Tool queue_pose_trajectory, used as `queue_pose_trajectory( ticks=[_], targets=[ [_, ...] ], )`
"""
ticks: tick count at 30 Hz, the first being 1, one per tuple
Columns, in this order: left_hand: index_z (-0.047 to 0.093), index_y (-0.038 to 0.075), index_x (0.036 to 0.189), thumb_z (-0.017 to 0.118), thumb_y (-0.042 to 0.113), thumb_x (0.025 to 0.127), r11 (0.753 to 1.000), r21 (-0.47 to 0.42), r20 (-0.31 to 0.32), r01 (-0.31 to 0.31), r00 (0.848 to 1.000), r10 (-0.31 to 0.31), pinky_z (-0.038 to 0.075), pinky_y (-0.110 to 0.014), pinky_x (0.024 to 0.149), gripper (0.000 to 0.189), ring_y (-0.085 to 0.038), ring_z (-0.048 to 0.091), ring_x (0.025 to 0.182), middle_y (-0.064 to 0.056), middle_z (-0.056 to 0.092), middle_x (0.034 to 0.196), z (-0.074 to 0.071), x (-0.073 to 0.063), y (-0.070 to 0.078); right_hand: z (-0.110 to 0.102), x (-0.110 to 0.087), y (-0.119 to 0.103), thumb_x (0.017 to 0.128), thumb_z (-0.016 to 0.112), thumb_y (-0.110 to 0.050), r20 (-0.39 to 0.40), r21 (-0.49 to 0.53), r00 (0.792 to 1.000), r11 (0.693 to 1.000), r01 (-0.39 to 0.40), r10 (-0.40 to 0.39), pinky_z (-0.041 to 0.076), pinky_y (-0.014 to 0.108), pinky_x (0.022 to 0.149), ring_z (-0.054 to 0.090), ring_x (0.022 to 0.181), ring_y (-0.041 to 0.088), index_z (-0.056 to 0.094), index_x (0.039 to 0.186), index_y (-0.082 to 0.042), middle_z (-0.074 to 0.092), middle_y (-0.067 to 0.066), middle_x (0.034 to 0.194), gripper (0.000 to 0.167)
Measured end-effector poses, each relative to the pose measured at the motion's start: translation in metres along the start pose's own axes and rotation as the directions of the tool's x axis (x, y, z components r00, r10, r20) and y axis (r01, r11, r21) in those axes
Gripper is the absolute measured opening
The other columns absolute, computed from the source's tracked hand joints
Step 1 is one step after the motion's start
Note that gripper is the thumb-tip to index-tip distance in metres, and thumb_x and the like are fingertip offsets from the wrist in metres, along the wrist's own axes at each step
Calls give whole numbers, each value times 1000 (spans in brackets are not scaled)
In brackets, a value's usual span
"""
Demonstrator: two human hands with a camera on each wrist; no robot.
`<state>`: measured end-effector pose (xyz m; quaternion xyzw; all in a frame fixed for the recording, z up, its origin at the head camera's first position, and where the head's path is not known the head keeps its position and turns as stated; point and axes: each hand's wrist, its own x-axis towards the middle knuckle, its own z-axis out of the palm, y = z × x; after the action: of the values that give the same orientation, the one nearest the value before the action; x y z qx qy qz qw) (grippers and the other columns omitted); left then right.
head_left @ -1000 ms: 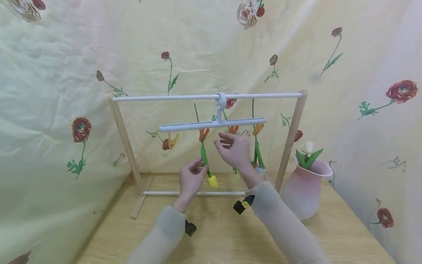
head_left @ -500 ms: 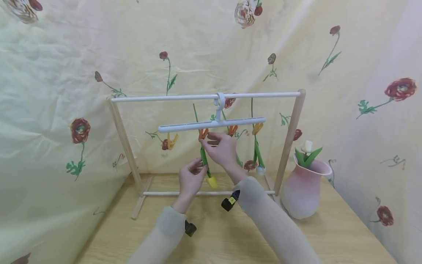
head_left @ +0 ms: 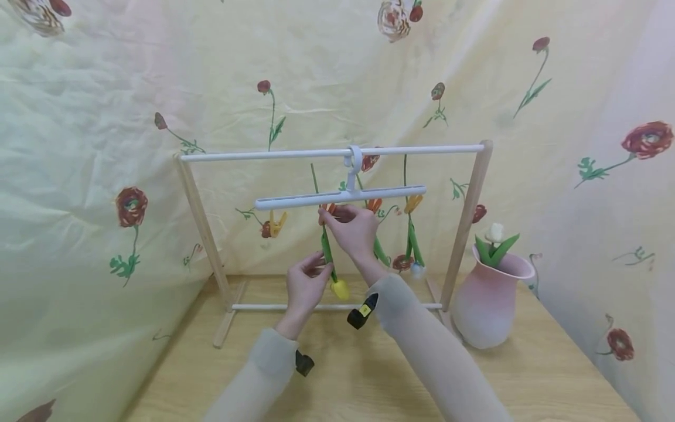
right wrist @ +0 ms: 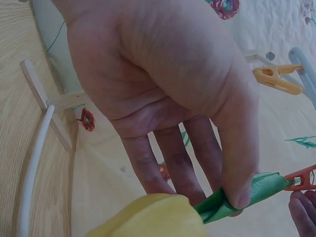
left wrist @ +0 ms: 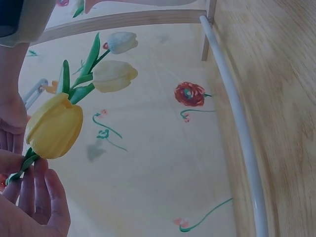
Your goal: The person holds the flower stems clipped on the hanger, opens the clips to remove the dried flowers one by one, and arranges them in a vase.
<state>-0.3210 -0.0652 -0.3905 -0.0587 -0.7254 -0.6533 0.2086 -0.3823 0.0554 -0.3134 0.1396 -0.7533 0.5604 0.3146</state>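
Observation:
A yellow tulip (head_left: 340, 289) hangs upside down from the white hanger (head_left: 295, 201), its stem in an orange clothespin (right wrist: 302, 178). My left hand (head_left: 307, 285) pinches the green stem and leaf just above the bloom; its thumb and several fingers show large in the right wrist view. At the hanger bar my right hand (head_left: 354, 230) pinches the orange clothespin between thumb and fingers, which partly cover it. In the left wrist view the yellow bloom (left wrist: 55, 126) faces the camera, with a cream tulip (left wrist: 114, 76) and a pale blue tulip (left wrist: 122, 42) hanging beyond it.
The hanger hooks over the rack's top rod (head_left: 263, 155). A yellow clothespin (head_left: 276, 224) hangs at its left end; another yellow clothespin (head_left: 413, 203) grips the pale blue tulip's stem at right. A pink-white vase (head_left: 484, 308) with a white tulip (head_left: 494, 233) stands right of the rack.
My right hand has moved left from beside the second orange clothespin to the one above the yellow tulip, and now pinches it. My left hand keeps its hold on the stem.

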Motion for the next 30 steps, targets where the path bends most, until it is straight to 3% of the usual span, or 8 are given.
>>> queue_pose_trajectory(
  ticks=[5,11,19,25,30],
  targets=[
    [78,7,123,79,6,94,1000,10,-20,13,1000,-12,62,-21,76,29,-24,80,89,-15,81,111,-2,0,-1,1,1,-4,89,86,-41,-28,7,999,1000,-22,22,65,37,78,82,85,22,84,96,-8,84,9,95,34],
    [80,9,119,79,6,94,1000,19,-8,23,1000,-23,62,-22,76,26,-20,79,88,-13,82,110,-4,0,-2,3,-3,-11,93,83,-37,-14,9,1000,1000,-23,23,66,39,77,81,82,22,84,94,-8,84,9,91,29],
    [79,7,119,78,4,94,999,3,13,46,999,-46,64,-24,77,25,-20,78,88,-14,81,110,-11,-6,-4,5,-6,-15,94,83,-35,-15,15,998,998,-55,55,54,24,58,78,76,23,85,93,-7,83,10,88,28],
    [79,4,116,79,1,91,999,39,16,-1,1000,0,62,-20,75,25,-14,76,83,-16,81,107,-23,-11,-11,6,-7,-13,95,82,-36,-15,14,999,999,-50,50,52,23,57,76,73,22,85,93,-6,83,9,87,30],
    [79,1,114,77,-3,90,996,86,62,-27,998,21,63,-21,73,24,-15,76,81,-19,81,108,-37,-19,-23,6,-7,-12,95,82,-35,-17,33,997,997,-74,75,53,22,58,77,75,23,85,95,-6,83,10,88,29]
  ],
)
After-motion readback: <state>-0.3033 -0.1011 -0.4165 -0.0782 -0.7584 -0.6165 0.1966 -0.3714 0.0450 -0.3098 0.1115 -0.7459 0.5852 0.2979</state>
